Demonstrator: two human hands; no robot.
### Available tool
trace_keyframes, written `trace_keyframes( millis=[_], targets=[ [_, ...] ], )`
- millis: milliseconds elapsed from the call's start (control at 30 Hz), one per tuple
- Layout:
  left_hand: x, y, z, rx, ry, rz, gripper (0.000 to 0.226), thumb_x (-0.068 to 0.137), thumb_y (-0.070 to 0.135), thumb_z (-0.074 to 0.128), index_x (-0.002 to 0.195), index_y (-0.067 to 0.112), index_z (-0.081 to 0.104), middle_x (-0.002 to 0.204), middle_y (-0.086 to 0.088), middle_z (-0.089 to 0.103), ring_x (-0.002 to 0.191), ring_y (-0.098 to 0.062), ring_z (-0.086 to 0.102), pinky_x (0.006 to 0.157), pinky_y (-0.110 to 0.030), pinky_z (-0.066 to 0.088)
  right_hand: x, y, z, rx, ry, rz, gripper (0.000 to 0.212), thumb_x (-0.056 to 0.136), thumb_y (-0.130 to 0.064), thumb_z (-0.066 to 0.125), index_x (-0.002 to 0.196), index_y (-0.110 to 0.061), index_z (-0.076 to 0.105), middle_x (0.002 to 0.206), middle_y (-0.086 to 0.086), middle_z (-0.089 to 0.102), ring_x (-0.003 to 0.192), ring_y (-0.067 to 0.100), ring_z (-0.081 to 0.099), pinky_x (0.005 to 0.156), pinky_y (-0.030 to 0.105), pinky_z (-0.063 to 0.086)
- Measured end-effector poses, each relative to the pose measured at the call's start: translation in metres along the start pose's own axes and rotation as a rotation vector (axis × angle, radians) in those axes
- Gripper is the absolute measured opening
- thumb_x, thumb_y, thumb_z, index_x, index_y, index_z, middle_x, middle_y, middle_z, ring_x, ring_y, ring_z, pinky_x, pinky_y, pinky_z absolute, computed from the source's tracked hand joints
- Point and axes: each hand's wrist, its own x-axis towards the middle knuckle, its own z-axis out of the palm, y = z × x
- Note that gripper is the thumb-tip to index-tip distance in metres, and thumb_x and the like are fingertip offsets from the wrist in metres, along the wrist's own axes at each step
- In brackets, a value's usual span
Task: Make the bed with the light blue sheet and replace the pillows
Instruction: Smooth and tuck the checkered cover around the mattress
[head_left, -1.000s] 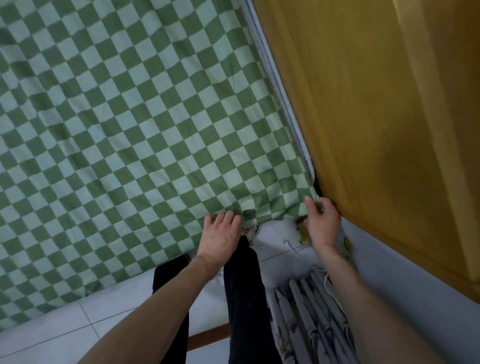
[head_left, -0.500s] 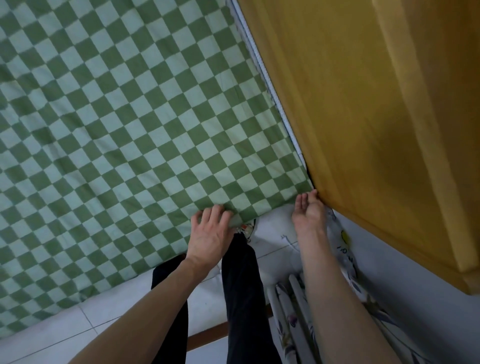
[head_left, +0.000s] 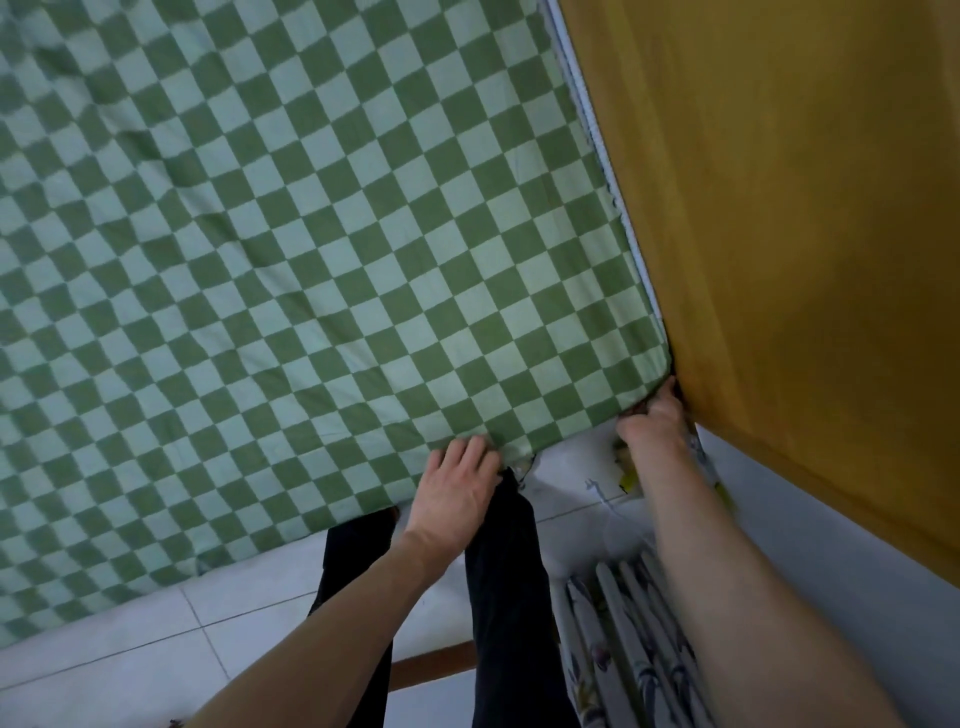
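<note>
A green and pale checkered sheet (head_left: 322, 249) lies spread over the bed and fills the upper left of the view. My left hand (head_left: 457, 486) rests on the sheet's near edge, with its fingers curled over the hem. My right hand (head_left: 652, 423) is at the sheet's near right corner, beside the wooden panel; its fingers are tucked under the corner and hidden. No pillows are in view.
An orange-brown wooden panel (head_left: 779, 234) stands tight against the bed's right side. White floor tiles (head_left: 130, 649) lie below the bed edge. My dark trouser legs (head_left: 504, 571) stand at the edge. A floral striped cloth (head_left: 623, 623) lies at the lower right.
My right hand has gone further into the corner beside the wooden panel, and the sheet corner now sits pulled down smooth. The left hand has stayed on the near edge.
</note>
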Motion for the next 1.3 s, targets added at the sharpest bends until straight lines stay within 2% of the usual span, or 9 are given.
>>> trace_keyframes(
  millis=[233, 333, 467, 567, 733, 867, 967, 1167, 1300],
  targets=[
    [-0.017, -0.034, -0.007, -0.288, 0.16, -0.525, 0.058, 0.106, 0.048, 0.043, 0.157, 0.026, 0.03, 0.171, -0.004, 0.014, 0.158, -0.023, 0.005, 0.127, -0.051, 0.012, -0.037, 0.002, -0.01, -0.105, 0.197, -0.113, 0.055, 0.101, -0.049, 0.045, 0.15, -0.023, 0.042, 0.15, 0.003, 0.048, 0.136, 0.028, 0.047, 0.112, 0.04, 0.042],
    [-0.003, -0.064, -0.019, -0.271, 0.057, -0.611, 0.066, 0.106, 0.06, 0.025, 0.163, 0.035, 0.007, 0.171, 0.003, -0.011, 0.157, -0.021, -0.017, 0.127, -0.054, -0.004, -0.093, 0.049, 0.002, -0.544, 0.367, -0.691, 0.048, 0.097, -0.038, 0.049, 0.142, -0.02, 0.047, 0.144, 0.002, 0.048, 0.132, 0.027, 0.048, 0.098, 0.031, 0.043],
    [0.032, -0.063, -0.03, -0.102, -0.035, -0.493, 0.072, 0.102, 0.064, 0.012, 0.163, 0.03, -0.007, 0.169, -0.003, -0.017, 0.154, -0.022, -0.025, 0.124, -0.058, -0.011, -0.15, 0.117, 0.055, -1.236, -0.277, -1.219, 0.052, 0.104, -0.042, 0.041, 0.154, -0.029, 0.03, 0.165, -0.008, 0.024, 0.151, 0.011, 0.02, 0.118, 0.033, 0.028],
    [0.046, -0.055, -0.036, 0.008, -0.034, -0.369, 0.078, 0.098, 0.058, 0.034, 0.163, 0.024, 0.01, 0.17, -0.011, 0.012, 0.156, -0.03, -0.008, 0.125, -0.059, 0.012, -0.166, 0.148, 0.13, -1.643, -0.636, -1.465, 0.058, 0.107, -0.045, 0.02, 0.159, -0.018, 0.022, 0.168, 0.0, 0.011, 0.156, 0.015, 0.003, 0.128, 0.039, 0.008],
    [0.063, -0.076, -0.053, -0.031, 0.016, -0.083, 0.067, 0.099, 0.052, 0.037, 0.159, 0.022, 0.03, 0.166, -0.008, 0.028, 0.155, -0.029, 0.021, 0.123, -0.063, 0.011, -0.159, 0.187, 0.271, -1.981, -0.95, -1.78, 0.064, 0.107, -0.051, 0.011, 0.16, -0.016, 0.002, 0.168, 0.003, -0.008, 0.155, 0.021, -0.011, 0.127, 0.047, 0.004],
    [0.056, -0.097, -0.042, 0.042, -0.027, 0.221, 0.059, 0.105, 0.056, 0.032, 0.158, 0.03, 0.028, 0.169, -0.003, 0.021, 0.158, -0.031, 0.007, 0.124, -0.062, 0.003, -0.096, 0.109, 0.311, -2.136, -0.532, -1.849, 0.067, 0.104, -0.059, 0.0, 0.16, -0.023, -0.003, 0.167, -0.001, -0.011, 0.155, 0.022, -0.012, 0.126, 0.05, -0.001],
    [0.057, -0.126, -0.053, 0.012, 0.018, 0.351, 0.056, 0.109, 0.053, 0.025, 0.161, 0.032, 0.02, 0.17, -0.002, 0.014, 0.158, -0.026, 0.002, 0.126, -0.054, -0.001, -0.074, 0.021, 0.297, -1.947, -0.056, -1.518, 0.072, 0.1, -0.066, -0.002, 0.161, -0.026, -0.005, 0.168, -0.003, -0.011, 0.155, 0.023, -0.01, 0.126, 0.054, 0.002],
    [0.082, -0.258, -0.127, -0.169, 0.219, -0.491, 0.066, 0.107, 0.06, 0.007, 0.163, 0.025, -0.001, 0.171, -0.001, -0.013, 0.156, -0.019, -0.019, 0.127, -0.052, 0.005, -0.145, 0.066, 0.328, -1.975, -0.027, -1.666, 0.073, 0.104, -0.057, 0.002, 0.16, -0.012, -0.003, 0.168, 0.008, -0.011, 0.155, 0.024, -0.011, 0.127, 0.049, 0.005],
    [0.143, -0.281, -0.156, -0.194, 0.181, -0.605, 0.071, 0.104, 0.06, -0.002, 0.162, 0.021, -0.012, 0.169, -0.009, -0.016, 0.155, -0.027, -0.023, 0.125, -0.056, -0.009, -0.184, 0.167, 0.406, -2.078, -0.645, -1.964, 0.067, 0.107, -0.053, 0.006, 0.159, -0.013, -0.001, 0.167, 0.007, -0.009, 0.155, 0.022, -0.011, 0.127, 0.045, 0.0]
  ],
)
